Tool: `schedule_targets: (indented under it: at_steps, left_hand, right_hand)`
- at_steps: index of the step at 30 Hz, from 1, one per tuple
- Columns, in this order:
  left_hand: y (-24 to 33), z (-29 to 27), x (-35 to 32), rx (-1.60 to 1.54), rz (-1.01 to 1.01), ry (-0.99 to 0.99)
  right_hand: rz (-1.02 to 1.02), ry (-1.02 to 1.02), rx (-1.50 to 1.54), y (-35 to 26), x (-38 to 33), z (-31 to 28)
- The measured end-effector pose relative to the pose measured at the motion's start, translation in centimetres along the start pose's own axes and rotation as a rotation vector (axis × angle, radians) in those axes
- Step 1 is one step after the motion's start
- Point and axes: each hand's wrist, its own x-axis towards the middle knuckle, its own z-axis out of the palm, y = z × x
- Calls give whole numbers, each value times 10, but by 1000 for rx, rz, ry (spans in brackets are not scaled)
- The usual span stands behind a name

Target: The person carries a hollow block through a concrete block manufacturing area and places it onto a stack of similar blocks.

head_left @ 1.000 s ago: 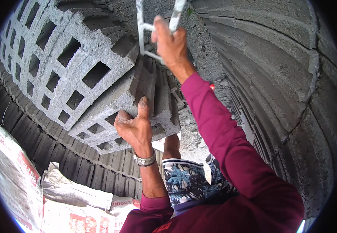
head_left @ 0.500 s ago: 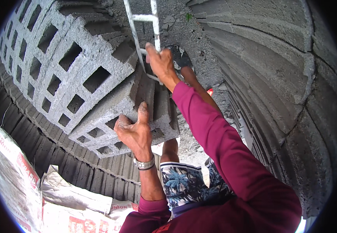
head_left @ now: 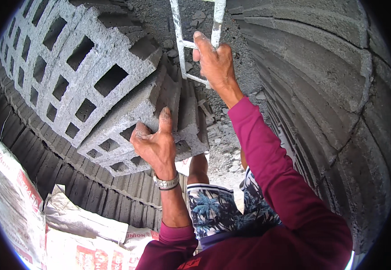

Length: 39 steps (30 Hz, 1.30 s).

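Note:
My left hand [head_left: 155,148], with a metal-banded watch [head_left: 166,182] at its wrist, grips the near edge of a grey hollow concrete block [head_left: 130,119] at the end of a stack. Its thumb and one finger point up along the block; the other fingers are mostly hidden. Farther off and to the right, my right hand [head_left: 218,65] is closed around the side rail of a white, paint-worn ladder [head_left: 177,27]. The ladder's lower end hangs near the stack's corner, and its upper part runs out of view.
More hollow blocks [head_left: 78,33] rise in a stack at the left. A tall wall of stacked blocks [head_left: 312,76] curves along the right. Printed paper sacks [head_left: 85,225] lie at the lower left. Gravelly ground [head_left: 220,144] with loose stones runs between the stacks.
My right hand has moved right and slightly farther away, carrying the ladder with it. My left hand stays on the block. The foot beside the ladder has gone out of sight.

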Motion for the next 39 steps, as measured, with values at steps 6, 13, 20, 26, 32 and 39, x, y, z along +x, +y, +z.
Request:
schedule_targets:
  at_steps: [6, 13, 20, 26, 32, 39]
  left_hand:
    - [9, -3, 0, -78, -19, 2]
    - [7, 0, 0, -5, -61, -66]
    - [8, -8, 1, -52, -44, -21]
    - [1, 1, 2, -30, -2, -26]
    - [5, -4, 1, -57, -39, -4]
    - [12, 1, -1, -61, -34, -15]
  right_hand:
    - [-15, -16, 173, -20, 0, -2]
    - [100, 88, -3, 28, 12, -3]
    - [-145, -13, -183, -6, -7, 12]
    - [-33, 1, -235, 58, -20, 10]
    - [-137, -20, 19, -50, -10, 8]
    - [-105, 27, -141, 24, 3, 5]
